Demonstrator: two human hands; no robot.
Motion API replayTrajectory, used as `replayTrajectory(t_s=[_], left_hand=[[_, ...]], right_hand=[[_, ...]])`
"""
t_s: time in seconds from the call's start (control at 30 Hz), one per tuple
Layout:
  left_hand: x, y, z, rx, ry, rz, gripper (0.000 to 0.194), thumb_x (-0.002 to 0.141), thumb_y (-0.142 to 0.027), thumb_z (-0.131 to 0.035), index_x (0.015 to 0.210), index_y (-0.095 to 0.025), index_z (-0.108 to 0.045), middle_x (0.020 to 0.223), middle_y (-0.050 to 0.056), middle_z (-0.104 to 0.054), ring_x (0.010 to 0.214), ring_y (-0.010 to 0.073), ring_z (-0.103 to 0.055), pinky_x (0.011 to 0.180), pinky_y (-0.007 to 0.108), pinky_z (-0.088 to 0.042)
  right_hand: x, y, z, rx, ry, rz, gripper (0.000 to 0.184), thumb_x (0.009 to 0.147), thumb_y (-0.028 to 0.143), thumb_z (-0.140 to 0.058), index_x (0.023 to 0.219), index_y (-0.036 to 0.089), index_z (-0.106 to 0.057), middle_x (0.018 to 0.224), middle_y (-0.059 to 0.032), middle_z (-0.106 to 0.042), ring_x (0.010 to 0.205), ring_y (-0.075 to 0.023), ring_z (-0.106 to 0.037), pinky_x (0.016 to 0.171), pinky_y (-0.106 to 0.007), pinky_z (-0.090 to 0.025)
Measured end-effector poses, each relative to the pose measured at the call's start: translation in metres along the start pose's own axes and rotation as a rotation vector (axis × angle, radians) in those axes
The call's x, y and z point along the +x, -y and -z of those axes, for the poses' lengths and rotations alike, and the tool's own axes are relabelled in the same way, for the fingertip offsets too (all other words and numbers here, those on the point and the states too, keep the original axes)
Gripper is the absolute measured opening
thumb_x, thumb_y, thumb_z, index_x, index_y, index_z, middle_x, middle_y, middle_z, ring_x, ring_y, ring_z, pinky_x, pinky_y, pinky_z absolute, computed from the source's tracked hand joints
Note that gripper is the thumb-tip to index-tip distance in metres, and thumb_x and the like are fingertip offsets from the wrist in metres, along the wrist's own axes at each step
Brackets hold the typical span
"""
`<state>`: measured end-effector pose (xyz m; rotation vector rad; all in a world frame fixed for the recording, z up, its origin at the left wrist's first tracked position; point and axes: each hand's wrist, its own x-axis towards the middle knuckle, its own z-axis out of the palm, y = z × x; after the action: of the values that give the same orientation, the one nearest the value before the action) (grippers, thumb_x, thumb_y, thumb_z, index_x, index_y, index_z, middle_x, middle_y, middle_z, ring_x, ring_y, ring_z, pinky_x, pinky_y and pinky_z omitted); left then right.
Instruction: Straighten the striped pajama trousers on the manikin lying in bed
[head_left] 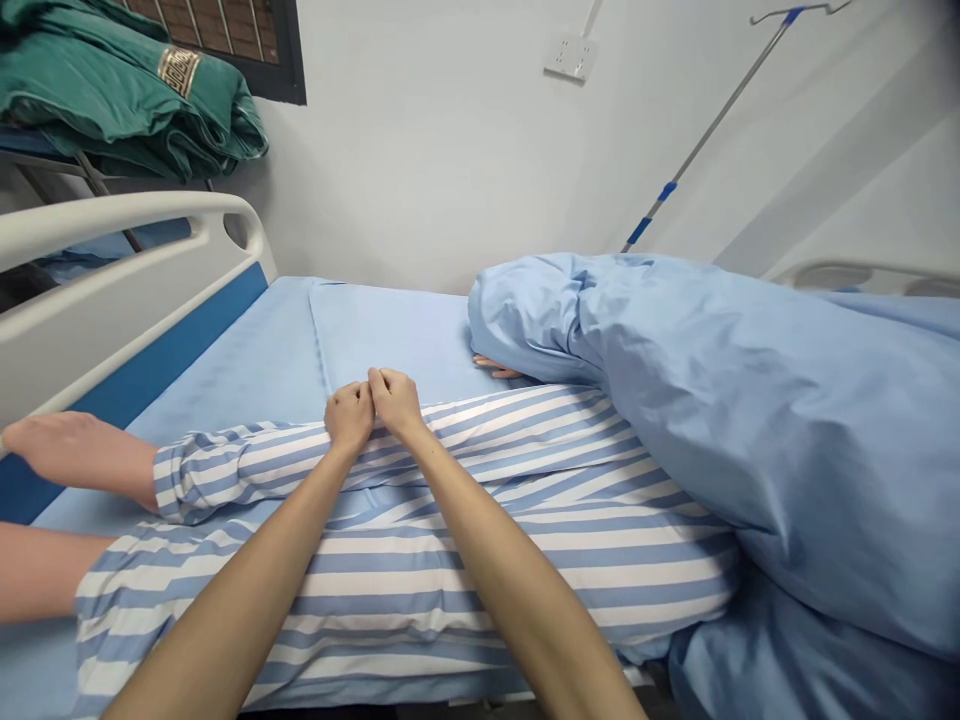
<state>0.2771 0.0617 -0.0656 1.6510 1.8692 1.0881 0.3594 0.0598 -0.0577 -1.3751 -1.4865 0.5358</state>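
Observation:
My left hand (350,414) and my right hand (395,400) are side by side, their knuckles nearly touching. Both are closed, with the fingers curled under and out of sight. They rest at the far leg of blue-and-white striped pyjama trousers (517,430), around its middle. Whether cloth is pinched inside either fist, I cannot tell. A figure lying on the bed wears the trousers, its bare feet (82,455) pointing left. My forearms reach across the near trouser leg. The figure's upper body is hidden by a blue quilt (750,370); fingertips (495,367) show beneath its edge.
A light blue sheet (390,325) covers the bed. At the left stands the white and blue footboard (135,235). Behind it lies folded green cloth (135,90). An IV pole (705,140) leans in view at the right, near the wall socket (571,58).

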Motion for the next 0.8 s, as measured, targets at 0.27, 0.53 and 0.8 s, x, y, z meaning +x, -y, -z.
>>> replayTrajectory(t_s=[0.27, 0.53, 0.8], left_hand=[[-0.003, -0.002, -0.002, 0.026, -0.014, -0.033, 0.031, 0.075, -0.033, -0.038, 0.047, -0.019, -0.041, 0.051, -0.001, -0.044, 0.053, 0.0110, -0.033, 0.053, 0.026, -0.021], [0.006, -0.032, -0.026, -0.314, -0.083, 0.006, 0.028, 0.073, -0.030, -0.037, 0.047, -0.020, -0.032, 0.047, -0.004, -0.030, 0.050, 0.0092, -0.030, 0.049, 0.024, -0.025], [-0.009, -0.025, -0.035, -0.097, 0.004, -0.041, 0.034, 0.080, -0.035, -0.033, 0.054, -0.020, -0.050, 0.060, 0.002, -0.058, 0.058, 0.0130, -0.043, 0.056, 0.026, -0.029]], right_hand=[[-0.008, -0.026, 0.010, -0.032, 0.015, 0.006, 0.040, 0.087, 0.038, -0.037, 0.051, 0.020, -0.035, 0.050, 0.0049, -0.033, 0.052, -0.0104, -0.033, 0.052, -0.024, -0.024], [-0.002, -0.026, 0.015, 0.277, -0.038, -0.061, 0.039, 0.085, 0.040, -0.036, 0.052, 0.020, -0.037, 0.051, 0.0049, -0.035, 0.054, -0.0099, -0.034, 0.052, -0.022, -0.029], [0.002, -0.027, 0.017, 0.400, -0.075, -0.167, 0.034, 0.083, 0.038, -0.041, 0.054, 0.020, -0.037, 0.051, 0.0048, -0.037, 0.054, -0.0095, -0.035, 0.050, -0.022, -0.030]])
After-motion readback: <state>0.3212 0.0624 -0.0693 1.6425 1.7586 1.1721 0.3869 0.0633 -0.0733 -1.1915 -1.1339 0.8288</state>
